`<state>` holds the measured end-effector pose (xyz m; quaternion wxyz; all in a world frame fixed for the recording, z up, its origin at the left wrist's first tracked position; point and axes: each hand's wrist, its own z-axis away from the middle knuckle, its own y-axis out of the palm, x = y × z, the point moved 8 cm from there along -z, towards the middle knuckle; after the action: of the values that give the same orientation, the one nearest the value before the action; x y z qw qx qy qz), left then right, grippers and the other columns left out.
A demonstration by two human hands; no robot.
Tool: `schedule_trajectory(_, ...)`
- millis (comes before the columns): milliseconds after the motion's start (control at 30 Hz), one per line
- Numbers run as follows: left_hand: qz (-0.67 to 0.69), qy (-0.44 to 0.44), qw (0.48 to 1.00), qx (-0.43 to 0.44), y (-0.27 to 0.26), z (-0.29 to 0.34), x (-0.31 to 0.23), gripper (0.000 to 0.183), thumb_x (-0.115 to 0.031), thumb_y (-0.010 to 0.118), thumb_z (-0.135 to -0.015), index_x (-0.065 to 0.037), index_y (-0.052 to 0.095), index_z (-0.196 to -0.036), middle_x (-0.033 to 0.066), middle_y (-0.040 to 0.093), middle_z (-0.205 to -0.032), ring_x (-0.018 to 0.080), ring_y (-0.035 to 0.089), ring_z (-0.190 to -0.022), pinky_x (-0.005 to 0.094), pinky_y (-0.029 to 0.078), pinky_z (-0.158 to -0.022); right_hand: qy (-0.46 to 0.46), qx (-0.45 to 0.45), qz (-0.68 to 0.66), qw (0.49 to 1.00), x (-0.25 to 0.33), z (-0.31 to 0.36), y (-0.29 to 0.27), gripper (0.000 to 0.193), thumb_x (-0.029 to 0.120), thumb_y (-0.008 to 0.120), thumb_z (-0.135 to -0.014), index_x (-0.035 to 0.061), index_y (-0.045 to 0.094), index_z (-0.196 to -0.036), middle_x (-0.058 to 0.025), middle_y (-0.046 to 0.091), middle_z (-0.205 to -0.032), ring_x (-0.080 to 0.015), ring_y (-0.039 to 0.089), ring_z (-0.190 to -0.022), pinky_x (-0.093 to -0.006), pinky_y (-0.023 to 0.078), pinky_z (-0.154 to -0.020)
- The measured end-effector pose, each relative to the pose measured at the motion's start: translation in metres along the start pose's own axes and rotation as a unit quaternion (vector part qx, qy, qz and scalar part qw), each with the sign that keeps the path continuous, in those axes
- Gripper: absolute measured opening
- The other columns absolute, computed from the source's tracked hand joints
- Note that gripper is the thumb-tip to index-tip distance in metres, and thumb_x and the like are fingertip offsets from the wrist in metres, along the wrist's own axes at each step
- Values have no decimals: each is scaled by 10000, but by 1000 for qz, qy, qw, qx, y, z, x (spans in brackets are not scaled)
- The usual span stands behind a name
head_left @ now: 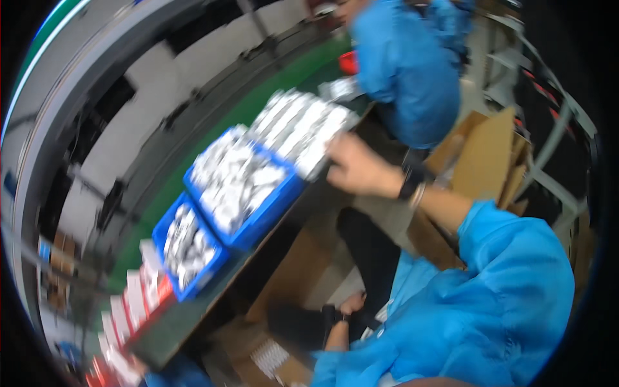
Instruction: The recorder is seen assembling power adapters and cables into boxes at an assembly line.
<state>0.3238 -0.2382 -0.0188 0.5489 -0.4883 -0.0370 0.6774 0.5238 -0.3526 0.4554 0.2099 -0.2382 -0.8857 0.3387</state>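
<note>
While the right hand (354,169) grips a tray of white packets (303,126) above the worktop (193,316), the left hand (353,303) hangs low, its fingers too blurred to tell.

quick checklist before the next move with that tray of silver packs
1. Right hand on the tray of silver packs: ok, fingers at its near edge.
2. Grip firmness: cannot tell, picture is blurred.
3. Left hand free: cannot tell, it hangs low below the bench edge.
4. Upper blue bin close beside the tray: not ok, little room.
5. Co-worker in blue close behind the tray: not ok, tight space.
</note>
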Motion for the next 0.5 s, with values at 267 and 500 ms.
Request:
schedule_trajectory(267, 88, -33, 984, 150, -2, -3, -25, 457, -309, 694, -816, -1, 609, -1144, 131, 691, -984, 191, 675, -785, 327, 548, -733, 304, 282, -391, 822, 78, 281, 71, 282, 207, 619, -882, 21, 650, -1092, -102, 685, -887, -198, 654, -817, -327, 518, -727)
schedule_trajectory(500, 259, -17, 952, 163, 2, 24, 12, 253, -210, 694, -812, -26, 626, -971, 19, 615, -790, 113, 578, -671, 254, 444, -593, 222, 93, -359, 902, 71, 152, -41, 409, 157, 666, -878, 41, 551, -1253, -44, 611, -1014, -123, 607, -840, -281, 506, -771)
